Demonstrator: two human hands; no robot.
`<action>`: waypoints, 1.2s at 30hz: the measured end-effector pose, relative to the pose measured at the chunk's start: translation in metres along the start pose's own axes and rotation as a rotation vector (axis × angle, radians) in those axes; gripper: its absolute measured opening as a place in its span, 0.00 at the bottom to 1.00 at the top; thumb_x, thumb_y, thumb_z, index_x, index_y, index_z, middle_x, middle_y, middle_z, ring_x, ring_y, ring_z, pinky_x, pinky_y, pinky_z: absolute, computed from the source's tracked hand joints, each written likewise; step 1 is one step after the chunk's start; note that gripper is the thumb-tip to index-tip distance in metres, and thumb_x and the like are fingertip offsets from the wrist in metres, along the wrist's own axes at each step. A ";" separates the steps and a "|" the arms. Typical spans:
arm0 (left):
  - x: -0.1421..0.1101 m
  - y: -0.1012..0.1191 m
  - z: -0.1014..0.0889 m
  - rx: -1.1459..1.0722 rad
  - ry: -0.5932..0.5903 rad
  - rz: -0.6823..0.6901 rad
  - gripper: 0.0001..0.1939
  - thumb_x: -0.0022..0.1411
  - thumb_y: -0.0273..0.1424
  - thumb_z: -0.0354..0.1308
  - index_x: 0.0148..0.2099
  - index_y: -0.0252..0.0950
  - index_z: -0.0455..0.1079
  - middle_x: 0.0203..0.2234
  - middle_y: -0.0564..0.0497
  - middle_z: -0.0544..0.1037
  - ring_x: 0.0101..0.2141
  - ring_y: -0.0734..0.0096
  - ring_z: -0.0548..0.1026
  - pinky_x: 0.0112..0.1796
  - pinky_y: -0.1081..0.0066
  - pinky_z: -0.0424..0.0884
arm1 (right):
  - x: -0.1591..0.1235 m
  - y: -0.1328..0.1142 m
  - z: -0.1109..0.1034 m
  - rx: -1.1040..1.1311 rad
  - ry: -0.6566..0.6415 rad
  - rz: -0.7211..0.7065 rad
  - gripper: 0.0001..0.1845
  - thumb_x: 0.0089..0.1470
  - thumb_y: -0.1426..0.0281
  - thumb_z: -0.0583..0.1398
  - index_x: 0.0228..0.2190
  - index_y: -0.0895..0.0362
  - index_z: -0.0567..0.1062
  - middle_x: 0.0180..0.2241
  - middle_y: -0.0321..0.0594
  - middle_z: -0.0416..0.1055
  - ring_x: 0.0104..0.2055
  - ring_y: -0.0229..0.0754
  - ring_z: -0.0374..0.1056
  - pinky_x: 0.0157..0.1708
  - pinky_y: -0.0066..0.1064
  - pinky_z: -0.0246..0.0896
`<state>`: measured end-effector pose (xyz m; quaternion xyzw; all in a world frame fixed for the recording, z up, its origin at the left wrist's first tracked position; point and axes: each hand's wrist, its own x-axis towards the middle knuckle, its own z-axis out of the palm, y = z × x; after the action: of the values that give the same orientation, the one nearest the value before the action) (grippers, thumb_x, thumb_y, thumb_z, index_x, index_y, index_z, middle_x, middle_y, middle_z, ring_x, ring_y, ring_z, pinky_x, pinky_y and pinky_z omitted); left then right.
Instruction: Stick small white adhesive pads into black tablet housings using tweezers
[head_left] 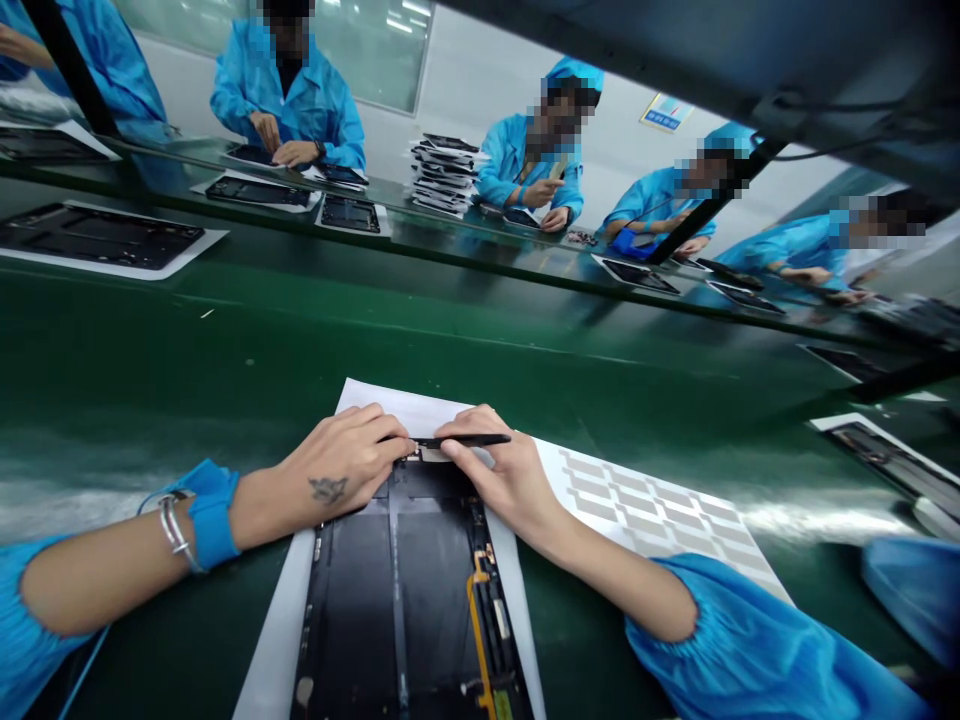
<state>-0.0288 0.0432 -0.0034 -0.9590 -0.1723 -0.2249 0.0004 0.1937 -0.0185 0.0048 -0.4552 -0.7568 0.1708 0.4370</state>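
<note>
An opened black tablet housing lies lengthwise before me on white paper, its lower end cut off by the view. An orange ribbon cable runs down its right side. My right hand grips slim black tweezers, held almost level, with the tip at the housing's top edge. Beside that tip, my left hand has its fingers closed at the top left corner. Whatever those fingertips pinch is too small and covered to name. A blue wrist strap circles my left wrist.
A white sheet with rows of grey stickers lies to the right. Another tablet housing rests at far left, and one more at right. Across a raised glass shelf, several co-workers in blue sit near a stack of housings.
</note>
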 end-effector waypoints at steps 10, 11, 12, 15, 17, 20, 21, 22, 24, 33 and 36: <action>-0.001 0.000 0.002 0.025 0.029 0.020 0.13 0.68 0.20 0.49 0.47 0.33 0.74 0.41 0.47 0.78 0.40 0.63 0.73 0.40 0.65 0.72 | -0.002 0.000 0.001 -0.034 0.016 -0.043 0.11 0.67 0.66 0.57 0.38 0.53 0.80 0.32 0.42 0.77 0.37 0.46 0.71 0.38 0.38 0.68; -0.001 0.000 0.003 0.030 0.030 0.021 0.13 0.68 0.20 0.50 0.47 0.33 0.74 0.41 0.47 0.78 0.40 0.63 0.74 0.39 0.65 0.72 | -0.002 0.000 0.001 -0.033 0.010 -0.038 0.11 0.67 0.66 0.57 0.38 0.53 0.80 0.32 0.42 0.77 0.37 0.46 0.71 0.39 0.38 0.68; -0.001 0.000 0.003 0.032 0.032 0.024 0.12 0.68 0.20 0.50 0.46 0.33 0.74 0.40 0.47 0.78 0.40 0.63 0.74 0.39 0.65 0.72 | -0.002 0.001 0.001 -0.025 0.002 -0.036 0.12 0.67 0.65 0.57 0.38 0.53 0.80 0.32 0.42 0.77 0.37 0.46 0.71 0.39 0.38 0.68; -0.001 -0.001 0.003 0.025 0.036 0.029 0.12 0.67 0.20 0.51 0.46 0.33 0.74 0.39 0.47 0.78 0.38 0.63 0.74 0.38 0.65 0.71 | -0.002 0.002 -0.003 0.043 -0.026 0.012 0.14 0.66 0.61 0.58 0.36 0.54 0.80 0.32 0.42 0.78 0.38 0.46 0.72 0.40 0.37 0.68; -0.001 -0.001 0.002 0.013 0.038 0.036 0.12 0.67 0.20 0.51 0.46 0.32 0.74 0.39 0.47 0.78 0.39 0.62 0.74 0.38 0.65 0.71 | -0.004 0.004 -0.009 0.100 -0.023 0.123 0.17 0.66 0.59 0.58 0.33 0.54 0.81 0.33 0.41 0.78 0.38 0.46 0.72 0.39 0.35 0.67; -0.001 -0.001 -0.001 0.009 0.003 0.055 0.15 0.66 0.20 0.51 0.51 0.34 0.73 0.40 0.47 0.77 0.40 0.61 0.73 0.38 0.65 0.70 | -0.010 0.009 -0.022 0.150 0.084 0.343 0.20 0.63 0.55 0.60 0.29 0.55 0.80 0.33 0.41 0.78 0.36 0.45 0.72 0.36 0.34 0.65; -0.001 -0.001 -0.001 0.020 -0.021 0.060 0.17 0.66 0.20 0.51 0.53 0.36 0.73 0.41 0.46 0.76 0.40 0.61 0.73 0.37 0.65 0.69 | -0.012 0.011 -0.026 0.160 0.135 0.409 0.20 0.62 0.53 0.60 0.29 0.55 0.80 0.32 0.40 0.77 0.36 0.45 0.72 0.36 0.34 0.65; 0.000 -0.001 -0.002 0.035 -0.048 0.064 0.19 0.65 0.20 0.51 0.55 0.38 0.72 0.41 0.46 0.75 0.39 0.60 0.72 0.36 0.65 0.68 | -0.015 0.012 -0.029 0.170 0.180 0.465 0.20 0.60 0.52 0.61 0.29 0.55 0.80 0.31 0.39 0.77 0.35 0.45 0.71 0.37 0.34 0.64; 0.001 -0.001 -0.003 0.064 -0.090 0.068 0.22 0.64 0.20 0.50 0.58 0.40 0.71 0.40 0.46 0.74 0.38 0.59 0.71 0.34 0.65 0.66 | -0.019 0.016 -0.033 0.190 0.228 0.553 0.20 0.58 0.51 0.62 0.29 0.55 0.80 0.29 0.38 0.76 0.34 0.45 0.70 0.39 0.35 0.63; 0.001 0.000 -0.003 0.106 -0.126 0.069 0.23 0.65 0.21 0.50 0.59 0.42 0.71 0.41 0.45 0.72 0.38 0.59 0.69 0.36 0.63 0.65 | -0.017 0.016 -0.028 0.237 0.203 0.601 0.21 0.55 0.51 0.63 0.26 0.56 0.79 0.26 0.38 0.75 0.33 0.45 0.70 0.39 0.36 0.61; 0.002 0.000 -0.003 0.115 -0.125 0.068 0.23 0.65 0.21 0.51 0.59 0.42 0.71 0.41 0.45 0.72 0.39 0.59 0.69 0.37 0.63 0.65 | -0.018 0.015 -0.027 0.257 0.233 0.576 0.21 0.57 0.53 0.63 0.23 0.56 0.78 0.27 0.39 0.74 0.36 0.45 0.70 0.40 0.35 0.60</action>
<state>-0.0287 0.0436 -0.0004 -0.9749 -0.1518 -0.1544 0.0525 0.2272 -0.0294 0.0007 -0.6080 -0.5144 0.3281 0.5080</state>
